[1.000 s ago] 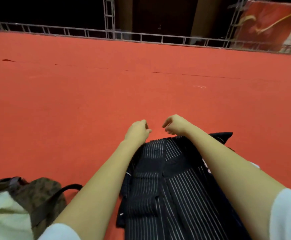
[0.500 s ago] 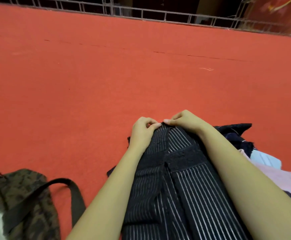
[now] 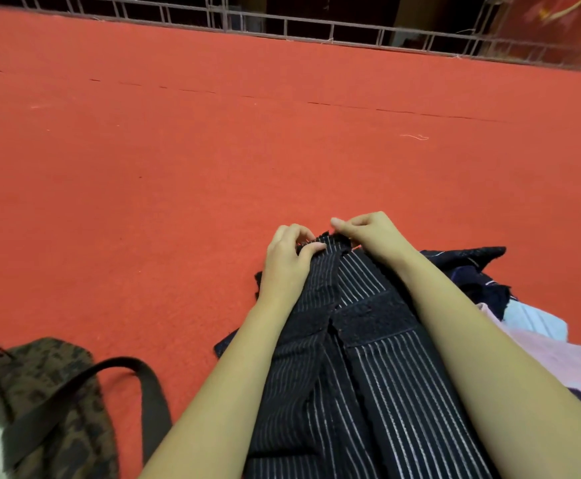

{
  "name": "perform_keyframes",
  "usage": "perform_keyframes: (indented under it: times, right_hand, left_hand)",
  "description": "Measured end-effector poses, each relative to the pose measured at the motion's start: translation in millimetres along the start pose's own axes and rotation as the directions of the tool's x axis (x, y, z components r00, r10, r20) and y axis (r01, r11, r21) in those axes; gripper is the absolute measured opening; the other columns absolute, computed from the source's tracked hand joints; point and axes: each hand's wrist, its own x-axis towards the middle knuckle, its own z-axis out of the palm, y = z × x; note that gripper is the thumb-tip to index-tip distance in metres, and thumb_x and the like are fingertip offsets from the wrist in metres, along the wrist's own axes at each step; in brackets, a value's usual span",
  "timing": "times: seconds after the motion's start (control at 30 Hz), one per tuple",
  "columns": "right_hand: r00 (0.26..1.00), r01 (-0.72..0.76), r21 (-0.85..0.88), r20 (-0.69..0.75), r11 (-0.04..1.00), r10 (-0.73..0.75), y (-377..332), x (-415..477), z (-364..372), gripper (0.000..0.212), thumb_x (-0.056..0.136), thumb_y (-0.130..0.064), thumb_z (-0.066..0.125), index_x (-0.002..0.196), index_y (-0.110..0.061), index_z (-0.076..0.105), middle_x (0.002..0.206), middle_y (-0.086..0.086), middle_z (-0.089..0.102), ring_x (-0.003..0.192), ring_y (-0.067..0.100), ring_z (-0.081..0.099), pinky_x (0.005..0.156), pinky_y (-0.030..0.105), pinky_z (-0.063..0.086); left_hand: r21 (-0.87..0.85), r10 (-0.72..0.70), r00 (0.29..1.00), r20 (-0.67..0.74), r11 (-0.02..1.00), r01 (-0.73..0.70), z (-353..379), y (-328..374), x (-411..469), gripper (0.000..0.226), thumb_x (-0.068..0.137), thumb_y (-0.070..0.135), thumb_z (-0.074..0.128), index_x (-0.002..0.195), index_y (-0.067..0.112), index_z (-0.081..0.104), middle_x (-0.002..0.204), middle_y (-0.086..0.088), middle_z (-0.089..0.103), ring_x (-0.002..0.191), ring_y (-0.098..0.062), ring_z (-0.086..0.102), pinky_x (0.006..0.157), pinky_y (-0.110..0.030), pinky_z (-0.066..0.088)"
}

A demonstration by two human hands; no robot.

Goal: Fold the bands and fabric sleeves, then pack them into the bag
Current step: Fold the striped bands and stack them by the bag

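Left grip: your left hand (image 3: 287, 262) pinches the far end of the striped band (image 3: 389, 382), with the thumb on top of the fabric and the fingers curled over its edge.
Right grip: your right hand (image 3: 373, 236) pinches the same far edge just beside the left, fingers curled down onto it; the two hands nearly touch.
Band: black with thin pale stripes, it lies lengthwise on the red floor (image 3: 178, 184) between your forearms. It runs from the bottom of the view up to both grips, and a fold line goes down its middle.
Fuzzy patch: a plain black strip (image 3: 375, 323) crosses the band, nearer you than the hands.
Bag: a brown patterned bag (image 3: 50, 361) lies at lower left, well apart from the band. Its dark strap (image 3: 85, 378) loops on the floor toward your left forearm.
Cloth pile: dark, pale blue and pink pieces (image 3: 545, 347) lie just beside your right forearm, partly hidden by it.
Railing: a metal rail (image 3: 316, 29) edges the far side of the floor.
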Motion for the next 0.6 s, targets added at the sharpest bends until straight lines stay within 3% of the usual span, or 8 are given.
perform_keyframes:
  times: [0.1,0.2,0.3,0.4,0.47,0.6]
  right_hand:
    - [0.994,-0.101,0.095,0.060,0.990,0.096,-5.0,-0.4,-5.2,0.047,0.094,-0.044,0.051,0.088,-0.002,0.070,0.058,-0.004,0.065,0.042,0.003,0.054,0.042,0.013,0.040]
    - [0.977,-0.116,0.084,0.187,0.990,0.099,-7.1,-3.4,-8.0,0.031,0.087,-0.037,0.065,0.090,-0.007,0.070,0.064,-0.002,0.069,0.046,0.003,0.059,0.042,0.013,0.041]
    - [0.989,-0.039,0.156,0.145,0.987,0.017,-4.7,1.2,-4.3,0.011,0.080,-0.022,0.073,0.086,-0.013,0.070,0.074,0.000,0.070,0.061,0.009,0.065,0.053,0.020,0.050]
    - [0.991,0.009,0.203,0.130,0.979,-0.036,-4.3,2.0,-1.6,0.017,0.082,-0.021,0.071,0.094,-0.009,0.071,0.086,0.011,0.071,0.079,0.024,0.067,0.077,0.041,0.053]
    - [0.986,0.015,0.213,0.156,0.977,-0.050,-3.4,1.3,-0.5,0.019,0.081,-0.025,0.070,0.092,-0.010,0.073,0.089,0.014,0.072,0.084,0.031,0.065,0.084,0.049,0.050]
    - [0.982,0.005,0.202,0.186,0.979,-0.043,-0.7,4.0,-1.9,0.017,0.076,-0.020,0.073,0.089,-0.010,0.074,0.084,0.012,0.072,0.078,0.026,0.067,0.082,0.041,0.053]
  left_hand:
    - [-0.041,0.026,0.997,-0.076,0.999,-0.029,-1.1,2.7,-1.5,0.008,0.085,0.013,0.066,0.081,0.012,0.059,0.088,-0.001,0.054,0.078,-0.001,0.049,0.071,-0.008,0.036]
    - [-0.127,-0.043,0.977,-0.208,0.992,0.017,-5.0,1.3,0.0,0.011,0.088,0.012,0.063,0.080,0.013,0.055,0.089,-0.004,0.054,0.077,0.003,0.048,0.070,-0.008,0.035]
    - [-0.169,-0.095,0.967,-0.238,0.984,0.055,-6.3,1.0,0.6,0.011,0.091,0.014,0.059,0.083,0.014,0.052,0.090,-0.001,0.051,0.076,0.006,0.046,0.069,-0.007,0.035]
    - [-0.150,-0.099,0.970,-0.224,0.986,0.066,-5.4,1.5,0.0,0.010,0.093,0.015,0.056,0.084,0.015,0.050,0.090,0.002,0.050,0.075,0.005,0.045,0.067,-0.008,0.035]
    - [-0.139,-0.095,0.973,-0.212,0.988,0.066,-5.1,0.7,0.3,0.010,0.095,0.015,0.053,0.085,0.013,0.049,0.087,-0.001,0.052,0.073,-0.001,0.045,0.065,-0.012,0.034]
    - [-0.155,-0.118,0.971,-0.209,0.984,0.087,-4.8,3.0,-0.9,0.010,0.098,0.014,0.046,0.089,0.012,0.042,0.069,0.003,0.043,0.056,-0.005,0.036,0.051,-0.020,0.029]
